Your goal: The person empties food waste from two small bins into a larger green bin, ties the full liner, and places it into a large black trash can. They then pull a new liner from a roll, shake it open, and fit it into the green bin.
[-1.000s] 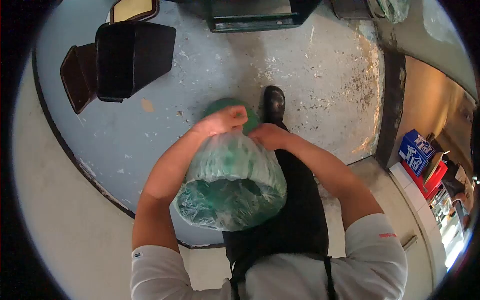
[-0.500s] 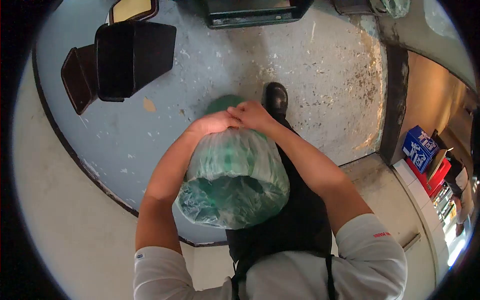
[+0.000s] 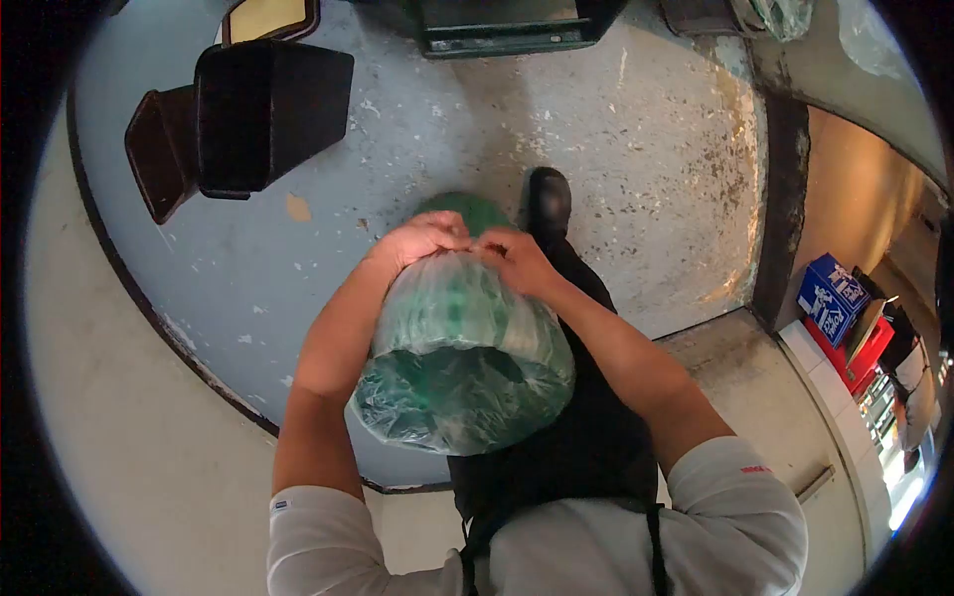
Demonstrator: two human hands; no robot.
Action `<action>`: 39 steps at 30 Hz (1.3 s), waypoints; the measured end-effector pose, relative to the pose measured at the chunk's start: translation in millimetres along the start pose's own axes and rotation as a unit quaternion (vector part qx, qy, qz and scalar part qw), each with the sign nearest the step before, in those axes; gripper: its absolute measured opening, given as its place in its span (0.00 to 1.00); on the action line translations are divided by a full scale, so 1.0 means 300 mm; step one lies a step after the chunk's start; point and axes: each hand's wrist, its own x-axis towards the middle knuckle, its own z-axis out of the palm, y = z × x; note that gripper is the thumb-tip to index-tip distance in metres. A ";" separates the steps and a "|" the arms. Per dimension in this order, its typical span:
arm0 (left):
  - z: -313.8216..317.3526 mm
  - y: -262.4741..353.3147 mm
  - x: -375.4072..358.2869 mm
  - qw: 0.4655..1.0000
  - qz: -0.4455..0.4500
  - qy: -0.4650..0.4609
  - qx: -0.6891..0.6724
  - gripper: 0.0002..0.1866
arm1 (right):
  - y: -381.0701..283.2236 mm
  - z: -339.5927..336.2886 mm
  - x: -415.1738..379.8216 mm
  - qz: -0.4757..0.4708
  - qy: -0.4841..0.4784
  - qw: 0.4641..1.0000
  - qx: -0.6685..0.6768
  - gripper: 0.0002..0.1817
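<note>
A clear plastic bag [image 3: 459,308] is pulled over a green bin [image 3: 475,211], whose colour shows through the film. The lined mouth faces my body, and the bin's far end sticks out past my hands. My left hand [image 3: 429,236] is closed on the bag's edge at the far side of the bin. Right beside it, my right hand [image 3: 513,260] pinches the same edge with bent fingers. The fingertips of both hands nearly meet, and the film under them is bunched and wrinkled.
Dark bins [image 3: 273,119] stand on the worn grey floor at upper left. A dark green container [image 3: 507,38] is at the top. My black shoe [image 3: 549,202] is just right of the bin. Far right are a blue box [image 3: 833,296], a red crate [image 3: 863,350] and another person's arm [image 3: 916,407].
My hands, which overlapped before, have drawn slightly apart, the right one moving down and to the right. A little more of the bin's green far end shows. The bin has barely moved.
</note>
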 end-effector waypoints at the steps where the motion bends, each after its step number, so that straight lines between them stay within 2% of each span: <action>1: -0.015 -0.019 0.008 1.000 0.008 -0.009 -0.014 0.07 | 0.014 -0.009 -0.002 -0.037 -0.027 0.999 -0.006 0.08; 2: -0.023 -0.040 0.020 1.000 0.029 -0.006 0.008 0.08 | 0.026 -0.016 -0.002 -0.074 -0.054 0.996 -0.011 0.08; 4: -0.024 -0.056 0.028 0.996 0.071 0.001 0.053 0.10 | 0.061 -0.032 0.015 -0.066 -0.106 0.992 0.006 0.09; 5: -0.031 -0.051 0.037 0.981 0.108 0.018 0.163 0.09 | 0.076 -0.035 0.028 -0.064 -0.131 0.989 0.015 0.09; 6: -0.034 -0.037 0.047 0.952 0.142 0.035 0.268 0.09 | 0.090 -0.030 0.040 -0.004 -0.101 0.990 0.100 0.10; 8: -0.029 -0.028 0.053 0.871 0.215 0.053 0.438 0.08 | 0.113 0.000 0.064 0.118 -0.037 0.957 0.264 0.12; 10: 0.013 0.028 0.037 0.768 0.291 0.057 0.567 0.08 | 0.138 0.035 0.084 0.122 -0.058 0.955 0.264 0.13; 14: 0.017 0.036 0.022 0.778 0.319 0.071 0.536 0.07 | 0.136 0.059 0.095 0.135 -0.077 0.961 0.228 0.12; 17: -0.001 0.029 0.001 0.782 0.320 0.102 0.524 0.07 | 0.140 0.031 0.123 0.108 -0.103 0.988 0.035 0.11; 19: -0.019 0.011 -0.002 0.771 0.346 0.128 0.518 0.07 | 0.106 0.006 0.125 0.022 -0.095 0.993 -0.067 0.10; 20: -0.031 -0.002 -0.002 0.832 0.311 0.126 0.441 0.07 | 0.087 -0.006 0.129 -0.022 -0.090 0.989 -0.119 0.10; 22: -0.048 -0.036 -0.006 0.926 0.232 0.114 0.274 0.09 | 0.085 -0.015 0.130 -0.040 -0.104 0.985 -0.133 0.09; 25: -0.089 -0.064 -0.047 0.952 0.180 0.116 0.218 0.10 | 0.108 -0.034 0.107 -0.084 -0.135 0.979 -0.130 0.09; 26: -0.107 -0.074 -0.071 0.950 0.160 0.113 0.243 0.09 | 0.120 -0.041 0.091 -0.101 -0.147 0.976 -0.125 0.09; 29: -0.173 -0.134 -0.111 0.946 0.103 0.108 0.286 0.08 | 0.192 -0.033 0.032 -0.062 -0.202 0.971 -0.111 0.10; 31: -0.185 -0.174 -0.125 0.952 0.070 0.110 0.277 0.06 | 0.216 -0.025 0.001 -0.043 -0.157 0.980 -0.113 0.12; 32: -0.193 -0.190 -0.157 0.953 0.087 0.157 0.245 0.06 | 0.220 -0.029 -0.023 -0.034 -0.134 0.984 -0.114 0.13; 34: -0.216 -0.220 -0.273 0.943 0.124 0.251 0.181 0.10 | 0.228 -0.113 -0.124 0.075 -0.136 0.988 -0.001 0.19; 35: -0.213 -0.235 -0.358 0.953 0.122 0.264 0.089 0.17 | 0.223 -0.172 -0.183 0.124 -0.136 0.981 0.054 0.23; 36: -0.197 -0.262 -0.453 0.954 0.120 0.275 -0.003 0.24 | 0.186 -0.243 -0.261 0.161 -0.173 0.960 0.149 0.32; 37: -0.166 -0.278 -0.543 0.947 0.121 0.298 -0.023 0.28 | 0.139 -0.288 -0.337 0.198 -0.211 0.927 0.240 0.41; 39: -0.110 -0.404 -0.715 0.931 0.156 0.315 -0.097 0.35 | 0.116 -0.243 -0.459 0.041 -0.170 0.970 0.168 0.50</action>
